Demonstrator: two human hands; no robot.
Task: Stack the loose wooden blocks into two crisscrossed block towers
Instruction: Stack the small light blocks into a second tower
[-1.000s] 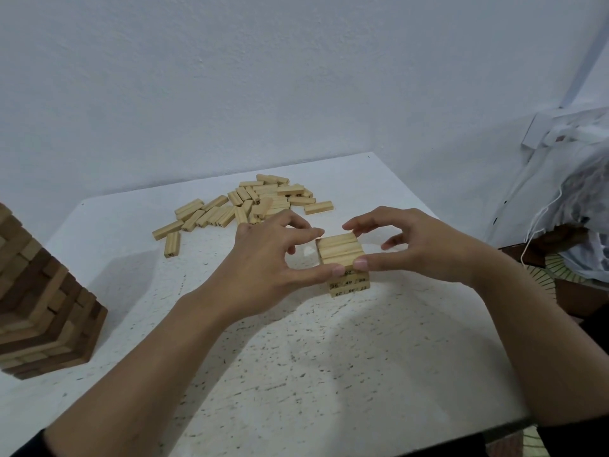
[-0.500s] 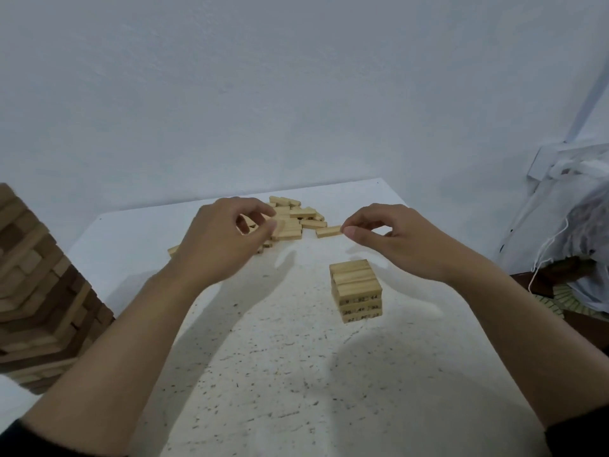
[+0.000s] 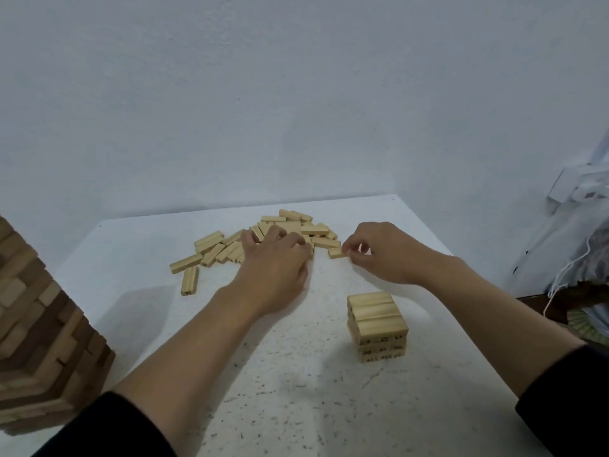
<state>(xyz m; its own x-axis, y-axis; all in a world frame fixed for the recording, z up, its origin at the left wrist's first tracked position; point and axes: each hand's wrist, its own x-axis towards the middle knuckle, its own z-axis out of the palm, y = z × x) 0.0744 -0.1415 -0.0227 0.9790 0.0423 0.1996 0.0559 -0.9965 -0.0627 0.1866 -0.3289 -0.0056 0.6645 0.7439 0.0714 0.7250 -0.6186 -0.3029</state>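
Note:
A short tower (image 3: 377, 324) of pale wooden blocks, a few crisscrossed layers high, stands on the white speckled table (image 3: 296, 390) at centre right. Behind it lies a pile of loose blocks (image 3: 263, 239). My left hand (image 3: 275, 258) reaches into the pile's near side with fingers curled over blocks; what it holds is hidden. My right hand (image 3: 379, 250) pinches the end of a single block (image 3: 337, 253) at the pile's right edge. A tall tower of mixed light and dark blocks (image 3: 36, 328) stands at the far left, cut off by the frame.
The table meets a white wall at the back. Its right edge drops off near a white cloth and cable (image 3: 580, 265) beside a wall socket (image 3: 566, 189). Two stray blocks (image 3: 188, 270) lie left of the pile.
Both hands left the short tower and moved back to the loose pile. My right hand took hold of a single block; my left hand settled onto the pile.

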